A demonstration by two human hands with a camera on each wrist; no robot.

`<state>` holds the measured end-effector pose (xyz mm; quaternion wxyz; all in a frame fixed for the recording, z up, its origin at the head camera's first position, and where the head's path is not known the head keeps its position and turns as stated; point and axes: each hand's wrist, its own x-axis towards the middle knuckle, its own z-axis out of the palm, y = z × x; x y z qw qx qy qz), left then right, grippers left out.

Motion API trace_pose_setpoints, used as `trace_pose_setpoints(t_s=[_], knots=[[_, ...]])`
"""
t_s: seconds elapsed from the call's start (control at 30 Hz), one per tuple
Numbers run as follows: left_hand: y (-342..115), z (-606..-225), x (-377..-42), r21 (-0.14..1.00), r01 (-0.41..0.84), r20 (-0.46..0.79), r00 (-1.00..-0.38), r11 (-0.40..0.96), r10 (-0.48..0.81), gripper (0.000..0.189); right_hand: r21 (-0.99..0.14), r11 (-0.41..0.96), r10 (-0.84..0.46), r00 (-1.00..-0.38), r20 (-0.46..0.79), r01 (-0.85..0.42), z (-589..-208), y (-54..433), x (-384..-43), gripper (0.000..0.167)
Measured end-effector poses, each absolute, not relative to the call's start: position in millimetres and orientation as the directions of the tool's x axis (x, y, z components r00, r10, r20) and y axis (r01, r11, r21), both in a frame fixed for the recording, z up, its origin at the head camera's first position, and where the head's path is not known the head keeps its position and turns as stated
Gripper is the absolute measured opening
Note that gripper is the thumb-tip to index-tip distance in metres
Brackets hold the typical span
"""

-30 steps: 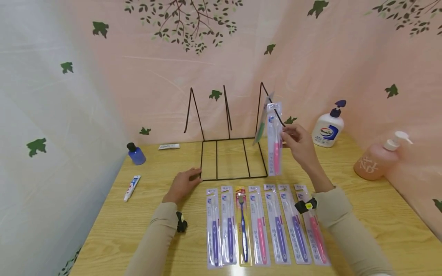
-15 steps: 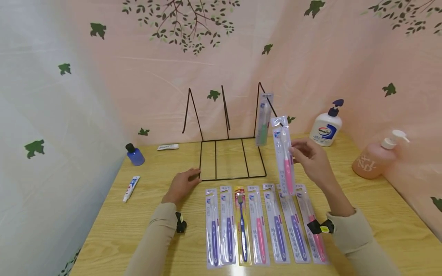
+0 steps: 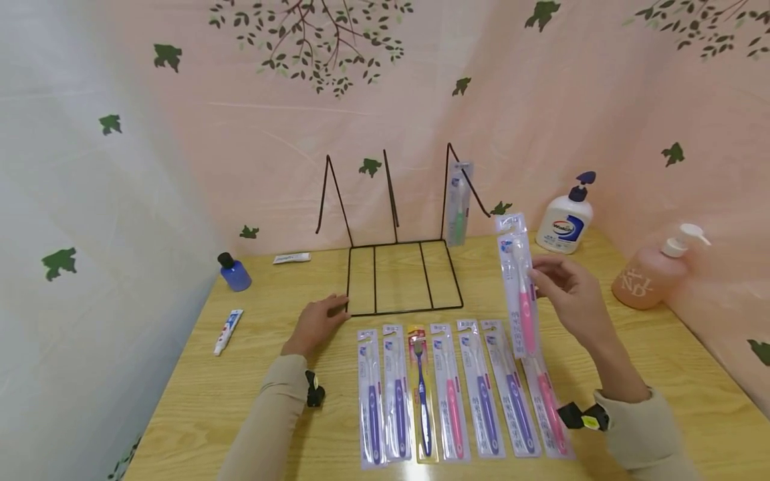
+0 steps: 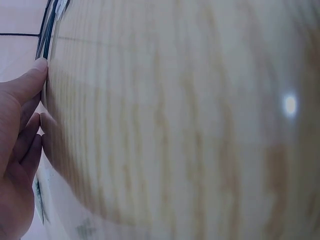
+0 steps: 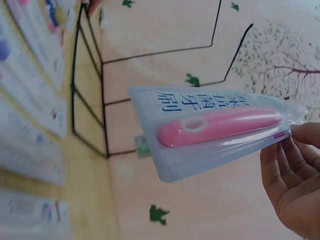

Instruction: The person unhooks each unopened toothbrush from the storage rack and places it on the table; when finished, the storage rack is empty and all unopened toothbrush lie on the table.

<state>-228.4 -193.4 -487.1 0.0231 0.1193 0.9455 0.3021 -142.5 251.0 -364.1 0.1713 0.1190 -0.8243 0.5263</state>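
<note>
In the head view, my right hand (image 3: 574, 294) pinches the right edge of a packaged pink toothbrush (image 3: 517, 287), held upright above the table, apart from the rack's hook. The right wrist view shows its pink handle (image 5: 220, 127) through clear plastic. My left hand (image 3: 315, 325) grips the front left corner of a black wire rack (image 3: 403, 311) between thumb and fingers; the left wrist view shows the thumb (image 4: 35, 72) against the wire. On the rack's right arm hangs a packaged green toothbrush (image 3: 460, 207). The other two arms carry nothing.
Several packaged toothbrushes (image 3: 451, 401) lie in a row before the rack. At left are a blue bottle (image 3: 236, 274) and two small tubes, one toothpaste tube (image 3: 228, 332) nearest. A white pump bottle (image 3: 564, 224) and a pink pump bottle (image 3: 650, 277) stand at right.
My right hand has drawn the packaged pink toothbrush off the rack's right arm, rightward and toward me. The green one has swung to face forward. The left hand stays put.
</note>
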Motion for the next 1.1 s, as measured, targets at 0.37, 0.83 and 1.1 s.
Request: trace_pose_setpoints(t_s=[0.37,0.83,1.1], knots=[[-193.3,-484.9,-227.8,0.562,0.208,0.019,-0.971,0.801,0.238,0.046,-0.830,0.538,0.050,-0.978,0.202,-0.144,-411.9,305.9,-121.4,0.037],[-191.5,-482.5,-227.2,0.555,0.214,0.024,-0.970,0.803,0.242,0.046,-0.776,0.574,0.023,-0.953,-0.303,0.261,-461.7,342.7,-114.5,0.051],[-191.2,-482.3,-225.9,0.549,0.227,0.036,-0.968,0.805,0.248,0.045,-0.738,0.620,0.019,-0.945,-0.325,0.266,-462.1,342.4,-115.0,0.044]])
